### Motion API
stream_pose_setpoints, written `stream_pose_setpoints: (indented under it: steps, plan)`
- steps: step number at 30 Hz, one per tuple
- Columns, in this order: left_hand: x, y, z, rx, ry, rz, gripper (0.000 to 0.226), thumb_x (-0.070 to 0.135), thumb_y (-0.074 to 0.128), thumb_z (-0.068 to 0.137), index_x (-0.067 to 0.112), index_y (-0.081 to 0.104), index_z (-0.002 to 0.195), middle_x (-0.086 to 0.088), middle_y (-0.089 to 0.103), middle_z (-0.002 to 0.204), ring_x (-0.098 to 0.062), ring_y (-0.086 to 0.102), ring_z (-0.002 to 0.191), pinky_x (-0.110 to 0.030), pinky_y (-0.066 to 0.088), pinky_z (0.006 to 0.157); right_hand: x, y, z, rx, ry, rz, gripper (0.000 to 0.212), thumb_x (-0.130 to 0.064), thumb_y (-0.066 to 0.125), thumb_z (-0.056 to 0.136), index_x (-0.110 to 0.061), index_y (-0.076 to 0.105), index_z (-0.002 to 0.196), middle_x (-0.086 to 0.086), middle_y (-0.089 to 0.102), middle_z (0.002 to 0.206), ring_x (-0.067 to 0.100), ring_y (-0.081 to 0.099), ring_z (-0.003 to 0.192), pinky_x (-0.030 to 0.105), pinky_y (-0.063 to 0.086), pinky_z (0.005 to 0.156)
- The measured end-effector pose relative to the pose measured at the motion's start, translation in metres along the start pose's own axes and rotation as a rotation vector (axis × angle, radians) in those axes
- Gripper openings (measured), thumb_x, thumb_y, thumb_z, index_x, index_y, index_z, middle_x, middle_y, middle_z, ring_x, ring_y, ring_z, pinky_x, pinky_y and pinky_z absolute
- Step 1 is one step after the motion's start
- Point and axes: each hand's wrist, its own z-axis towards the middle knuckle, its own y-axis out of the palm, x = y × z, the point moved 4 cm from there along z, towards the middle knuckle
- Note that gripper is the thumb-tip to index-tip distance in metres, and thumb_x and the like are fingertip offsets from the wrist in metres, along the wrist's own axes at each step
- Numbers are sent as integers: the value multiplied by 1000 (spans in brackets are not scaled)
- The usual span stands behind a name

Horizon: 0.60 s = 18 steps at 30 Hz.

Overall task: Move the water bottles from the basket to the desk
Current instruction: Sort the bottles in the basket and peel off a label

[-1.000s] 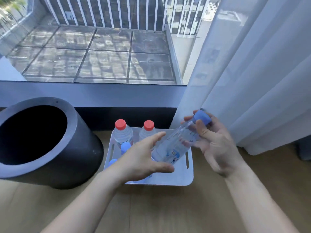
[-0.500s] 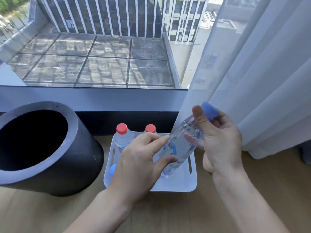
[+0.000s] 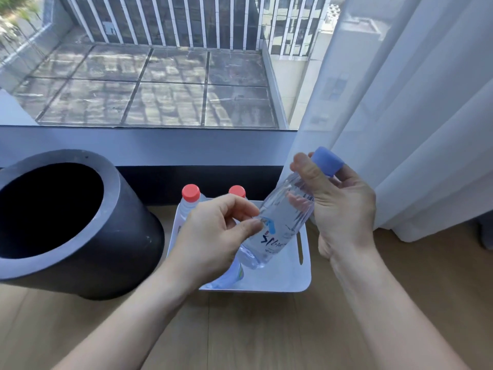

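Observation:
A clear water bottle with a blue cap point(image 3: 277, 231) is tilted above the white basket point(image 3: 298, 279), cap up to the right. My right hand point(image 3: 338, 206) grips its neck and shoulder just under the cap. My left hand point(image 3: 216, 236) touches its lower body with thumb and fingertips. Two red-capped bottles point(image 3: 190, 196) point(image 3: 237, 191) stand upright at the basket's far side. Another bottle point(image 3: 232, 273) lies in the basket, mostly hidden under my left hand.
A large dark grey round bin point(image 3: 66, 222) stands on the wooden floor left of the basket. A white sheer curtain point(image 3: 400, 116) hangs at the right, close behind my right hand. A window ledge point(image 3: 146, 145) runs behind the basket.
The blue-capped bottle has been lifted higher and tipped more upright by my right hand. My left hand slid from over the bottle to pinching its lower part.

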Motion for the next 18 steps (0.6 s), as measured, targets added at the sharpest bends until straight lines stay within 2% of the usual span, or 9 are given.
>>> stream_pose_setpoints:
  steps: [3, 6, 7, 9, 11, 13, 14, 16, 18]
  plan:
    - [5, 5, -3, -51, 41, 60, 18, 12, 68, 80, 24, 63, 67, 21, 58, 54, -3, 42, 49, -16, 39, 51, -1, -4, 1, 102, -97, -65, 17, -28, 79, 69, -28, 62, 68, -9, 59, 65, 18, 55, 66, 41, 51, 72]
    - [6, 7, -4, -92, 34, 41, 20, 10, 66, 81, 23, 63, 66, 19, 56, 53, -4, 40, 49, -12, 34, 50, 2, -9, 6, 143, -21, -38, 21, -32, 69, 77, -18, 55, 83, -9, 63, 60, 22, 66, 74, 44, 51, 75]
    - [7, 6, -4, -79, 37, 31, 18, 10, 65, 82, 21, 64, 67, 16, 57, 54, -4, 41, 50, -12, 35, 51, 3, -8, 8, 119, 11, -28, 25, -31, 68, 78, -14, 52, 88, -7, 63, 58, 20, 66, 71, 42, 50, 72]
    - [7, 1, -2, -27, 41, 5, 13, 9, 64, 83, 15, 66, 71, 11, 60, 58, 0, 47, 51, -8, 38, 53, 1, -4, 7, 52, 36, -39, 28, -26, 72, 74, -17, 50, 88, -3, 60, 58, 19, 58, 64, 39, 47, 67]
    - [8, -4, 1, 15, 27, -26, 10, 7, 62, 84, 9, 65, 75, 5, 63, 66, 3, 52, 55, -5, 40, 55, -1, 2, 6, -28, 50, -69, 27, -15, 72, 62, -20, 48, 72, 5, 49, 59, 20, 47, 60, 33, 43, 61]
    - [6, -5, 1, 29, 11, -30, 9, 6, 61, 85, 7, 65, 76, 8, 63, 65, 7, 54, 57, -4, 41, 55, -4, 6, 4, -134, 47, -66, 17, -7, 55, 55, -9, 39, 57, 7, 34, 56, 22, 35, 59, 28, 33, 56]
    - [5, -5, 1, 34, -2, -31, 11, 6, 60, 86, 7, 65, 76, 12, 62, 61, 9, 54, 57, -3, 41, 54, -6, 8, 5, -188, 33, -47, 19, -5, 49, 53, -11, 32, 49, 5, 30, 53, 22, 32, 59, 28, 29, 55]
    - [0, -9, 3, 59, -26, -26, 15, 8, 59, 87, 12, 64, 73, 18, 61, 53, 10, 52, 52, -4, 39, 51, -8, 8, 6, -263, 29, -13, 29, 1, 52, 56, -22, 36, 48, -7, 38, 50, 18, 39, 55, 26, 32, 54]
    - [-4, -17, 5, 122, -26, -9, 17, 13, 60, 87, 18, 63, 71, 21, 60, 53, 6, 49, 47, -4, 38, 50, -7, 6, 7, -292, 20, -28, 31, 4, 66, 71, -23, 53, 63, -9, 55, 62, 4, 55, 57, 17, 46, 57]
